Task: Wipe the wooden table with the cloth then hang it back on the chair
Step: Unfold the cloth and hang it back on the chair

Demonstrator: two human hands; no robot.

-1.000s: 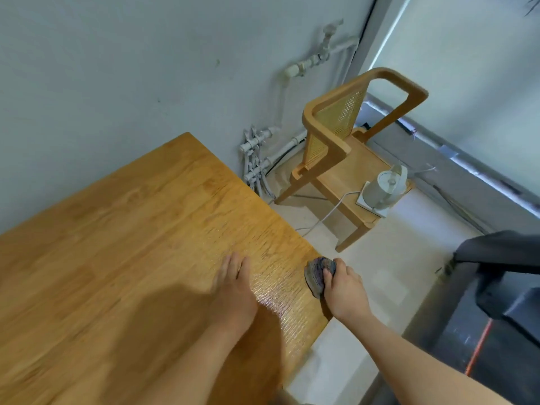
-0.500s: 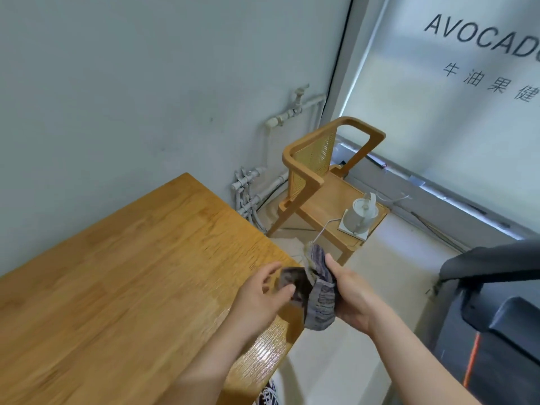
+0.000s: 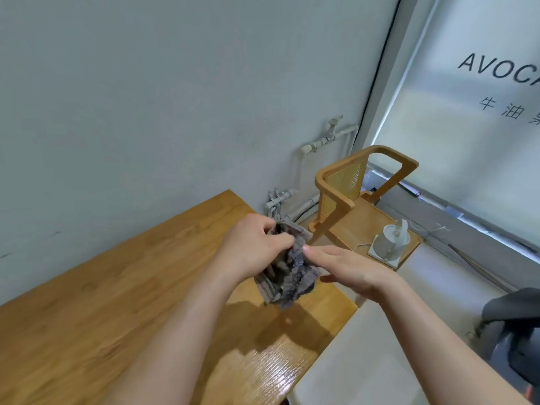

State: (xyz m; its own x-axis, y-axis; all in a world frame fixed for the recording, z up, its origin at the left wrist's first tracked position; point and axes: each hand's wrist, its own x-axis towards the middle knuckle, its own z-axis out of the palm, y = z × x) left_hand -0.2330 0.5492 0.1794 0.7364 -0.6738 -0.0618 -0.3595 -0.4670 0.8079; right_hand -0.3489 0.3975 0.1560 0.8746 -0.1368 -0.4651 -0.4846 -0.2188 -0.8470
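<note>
Glossy wooden table (image 3: 117,302); rough grey cloth (image 3: 287,276).

The crumpled cloth (image 3: 287,273) was grey with darker purplish streaks. The wooden table (image 3: 102,302) showed honey-orange planks with fine brown grain. The wooden armchair (image 3: 350,200) matched that tone, its cane back paler yellow. The electric kettle (image 3: 391,239) was white, the wall (image 3: 146,97) pale grey-green.

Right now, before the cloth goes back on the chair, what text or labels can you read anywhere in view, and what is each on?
"AVOCA": dark Latin capitals on the frosted window panel, cut off by the right edge of the frame.
"牛油": Chinese characters beneath it on the same panel; a third character is cut off at the edge.
White kettle on the chair seat: no readable label.
Cloth, wooden table, chair: no text.
</note>
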